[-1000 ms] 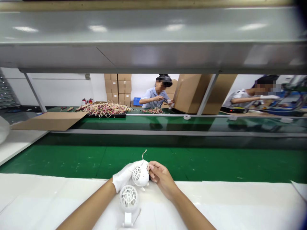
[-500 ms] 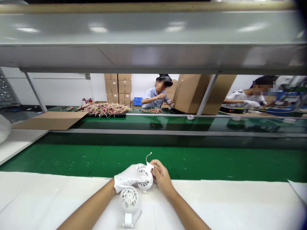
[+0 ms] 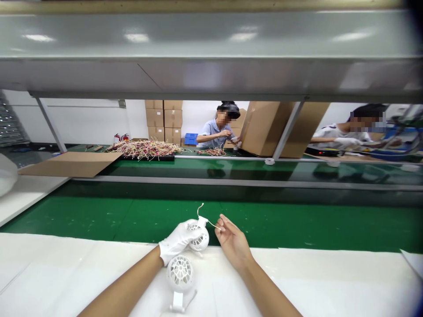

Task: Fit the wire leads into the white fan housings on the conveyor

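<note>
White vented plastic ball housing [image 3: 200,241] gripped in your gloved left hand [image 3: 179,241], thin white wire [image 3: 210,224] running rightward, pinched by your bare right hand [image 3: 233,243].

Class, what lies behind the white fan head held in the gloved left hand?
The green conveyor belt lies behind the fan head. The white-gloved left hand covers part of the head, so that part cannot be seen.

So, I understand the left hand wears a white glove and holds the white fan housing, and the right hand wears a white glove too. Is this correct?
Not quite: the head view shows the right hand is bare, with no glove. The rest is right: the left hand wears a white glove and holds the white fan housing.
</note>
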